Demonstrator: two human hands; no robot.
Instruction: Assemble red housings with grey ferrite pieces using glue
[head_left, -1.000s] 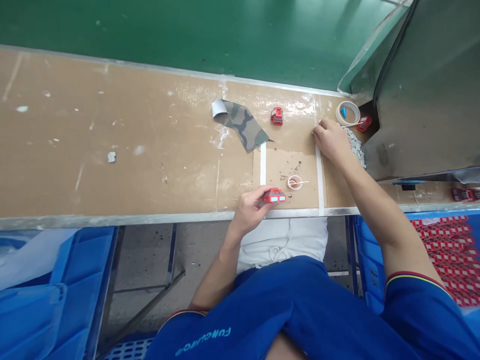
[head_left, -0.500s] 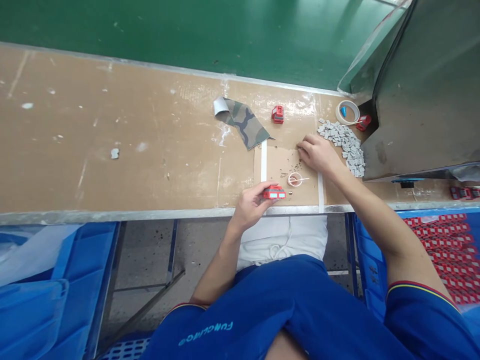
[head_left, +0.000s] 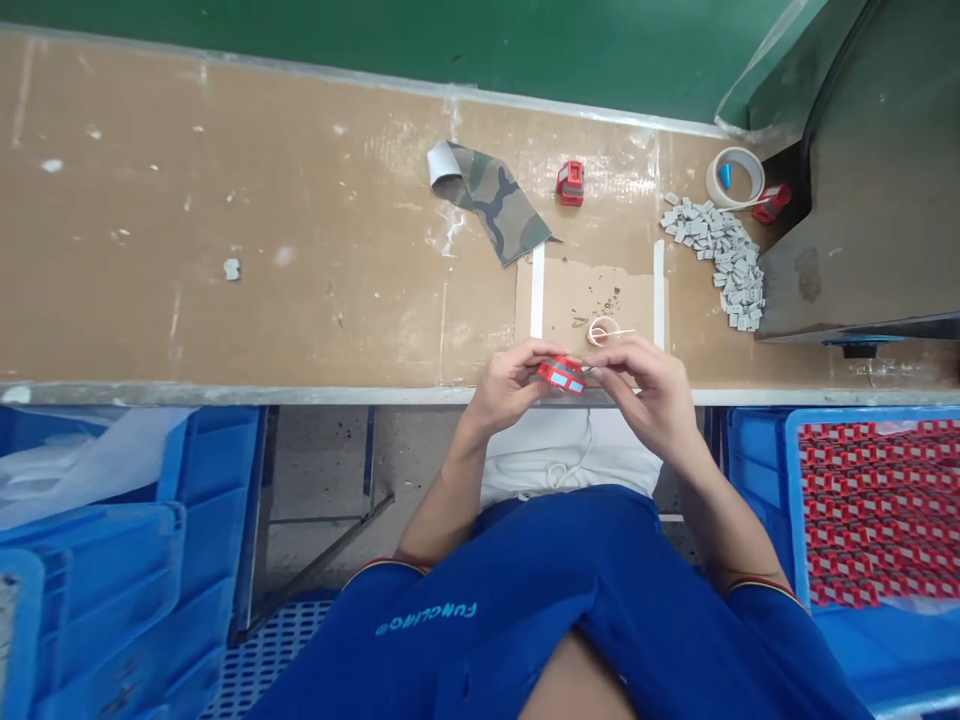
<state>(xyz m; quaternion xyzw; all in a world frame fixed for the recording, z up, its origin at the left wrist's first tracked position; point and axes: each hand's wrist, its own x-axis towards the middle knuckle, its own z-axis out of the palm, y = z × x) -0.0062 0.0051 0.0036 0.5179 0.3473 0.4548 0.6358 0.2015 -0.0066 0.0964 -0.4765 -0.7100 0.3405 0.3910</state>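
My left hand grips a small red toy vehicle with pale blue window panels, just above the table's front edge. The fingertips of my right hand are pinched together at the toy's right end. Something small and dark shows at those fingertips, too small to name. Just behind the hands stands a small round cup with a thin white stick across it. Tiny dark bits lie scattered on the cardboard sheet beyond it.
Farther back are another red toy vehicle and a camouflage-patterned strip. At right lie a heap of small grey pieces, a tape roll and a metal housing. A blue crate holds rows of red toys.
My right hand has come from the table near the scattered bits to the toy's right end. The toy in my left hand is now slightly tilted. The camera view has shifted.
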